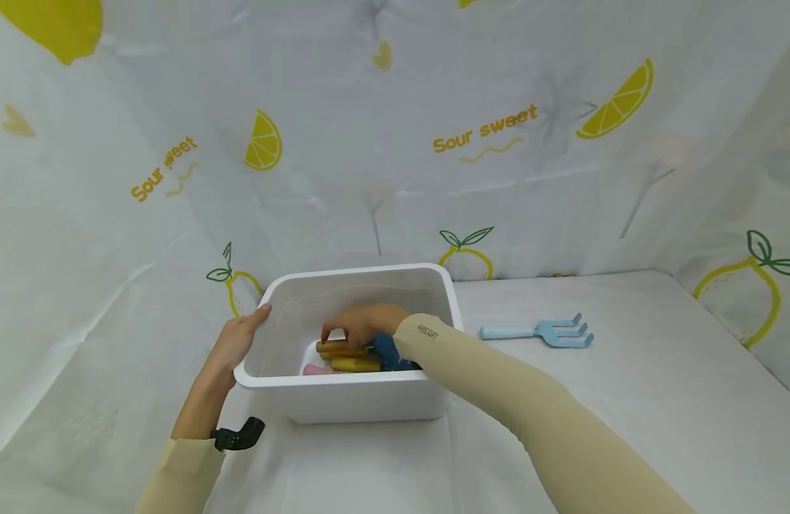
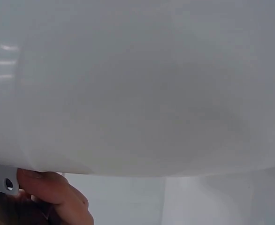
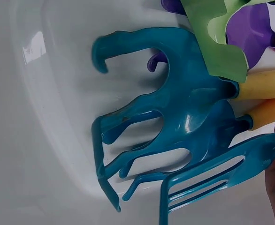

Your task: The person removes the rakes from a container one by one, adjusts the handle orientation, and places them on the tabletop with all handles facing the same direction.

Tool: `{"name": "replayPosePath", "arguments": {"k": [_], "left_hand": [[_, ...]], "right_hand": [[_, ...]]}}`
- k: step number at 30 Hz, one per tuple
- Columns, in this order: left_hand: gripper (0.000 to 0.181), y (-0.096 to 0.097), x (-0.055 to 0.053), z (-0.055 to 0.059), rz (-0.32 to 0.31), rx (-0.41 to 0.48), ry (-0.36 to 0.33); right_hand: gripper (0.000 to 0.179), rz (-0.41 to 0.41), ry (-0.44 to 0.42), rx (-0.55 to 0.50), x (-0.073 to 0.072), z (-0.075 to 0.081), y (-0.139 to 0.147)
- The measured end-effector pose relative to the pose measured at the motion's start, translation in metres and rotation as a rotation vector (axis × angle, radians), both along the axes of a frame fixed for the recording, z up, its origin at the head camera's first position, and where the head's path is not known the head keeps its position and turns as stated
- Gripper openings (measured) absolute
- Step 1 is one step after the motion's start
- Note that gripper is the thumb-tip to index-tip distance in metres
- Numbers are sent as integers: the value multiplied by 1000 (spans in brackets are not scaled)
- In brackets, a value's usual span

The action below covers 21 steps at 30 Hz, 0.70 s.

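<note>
Head view has your bin (image 1: 362, 400) just ahead of you, around 12 o'clock. Your left hand (image 1: 233, 343) is on its 9 o'clock end, thumb up on the rim and fingers curled underneath, so that's a proper grip. Your right hand (image 1: 362, 325) is down inside, fingers bent close in a pinch on a yellow handle (image 1: 330, 345) at about 7 o'clock. Right wrist view looks like that belongs to the teal fork (image 3: 255, 152), though the actual contact is cut off at the edge.

I'd call this the grabbing step. Next move probably calls for lifting the fork clear without snagging the teal rakes (image 3: 184, 93) beside it, left hand steadying the rim. The green tool (image 3: 222, 56) and purple tool (image 3: 250, 35) sit up at 1 o'clock in that wrist picture, near the rakes.

Your table (image 1: 658, 357) has a white cover on it, and a light blue rake (image 1: 552, 333) lies at 3 o'clock of the bin, tines pointing away from it. Behind is a creased lemon-print sheet (image 1: 343, 200), which wraps round your 9 and 3 o'clock sides too. Can't tell what room's behind it, tbh.
</note>
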<state>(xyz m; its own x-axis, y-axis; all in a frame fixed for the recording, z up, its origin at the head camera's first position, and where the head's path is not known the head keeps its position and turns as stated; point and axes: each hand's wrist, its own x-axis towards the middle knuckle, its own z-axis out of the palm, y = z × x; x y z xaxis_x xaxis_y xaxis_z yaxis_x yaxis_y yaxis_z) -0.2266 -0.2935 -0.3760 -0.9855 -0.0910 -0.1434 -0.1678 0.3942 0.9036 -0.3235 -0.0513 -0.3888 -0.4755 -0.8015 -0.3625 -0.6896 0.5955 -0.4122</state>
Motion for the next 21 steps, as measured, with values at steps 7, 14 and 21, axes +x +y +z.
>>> {"name": "replayPosePath", "arguments": {"k": [7, 14, 21], "left_hand": [[75, -1, -2, 1, -29, 1, -8], [77, -3, -1, 3, -68, -64, 2], [78, -4, -7, 3, -81, -53, 7]], "right_hand": [[58, 24, 21, -37, 1, 9, 0], [57, 30, 36, -67, 3, 9, -2], [58, 33, 63, -60, 3, 14, -3]]}}
